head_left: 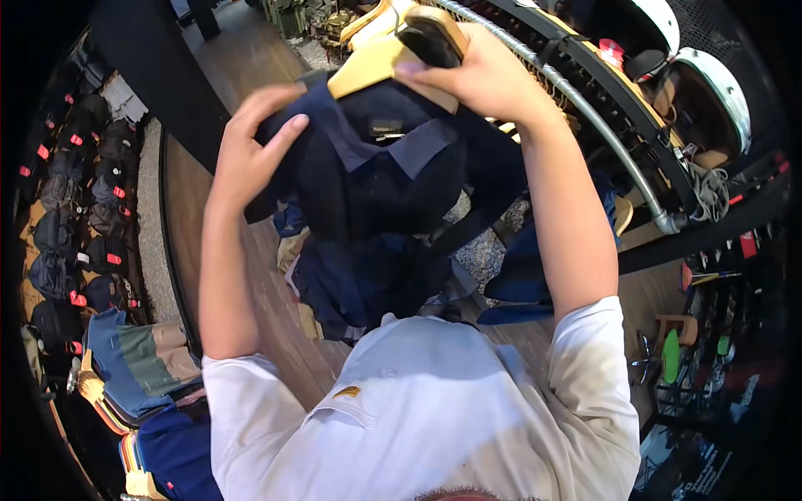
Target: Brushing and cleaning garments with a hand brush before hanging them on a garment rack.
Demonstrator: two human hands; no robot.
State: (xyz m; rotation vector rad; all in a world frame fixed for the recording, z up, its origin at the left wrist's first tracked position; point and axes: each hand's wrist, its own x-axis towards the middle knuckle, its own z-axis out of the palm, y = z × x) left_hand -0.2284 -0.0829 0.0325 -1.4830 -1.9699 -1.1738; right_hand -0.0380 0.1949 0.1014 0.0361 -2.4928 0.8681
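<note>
A dark navy collared shirt hangs in front of me on a pale wooden hanger. My right hand is closed around the hanger's right side near the top, its thumb lying across the wood. A dark oval piece with a wooden rim shows at those same fingers; I cannot make out what it is. At the shirt's left shoulder my left hand pinches the cloth between thumb and fingers. The shirt's lower part blends into other dark clothing below it.
A metal clothes rail with several hangers curves along the right. Above it, white helmets sit on a shelf. Rows of dark caps line the left wall. Folded or hung clothes are at the lower left, and wooden flooring runs beyond.
</note>
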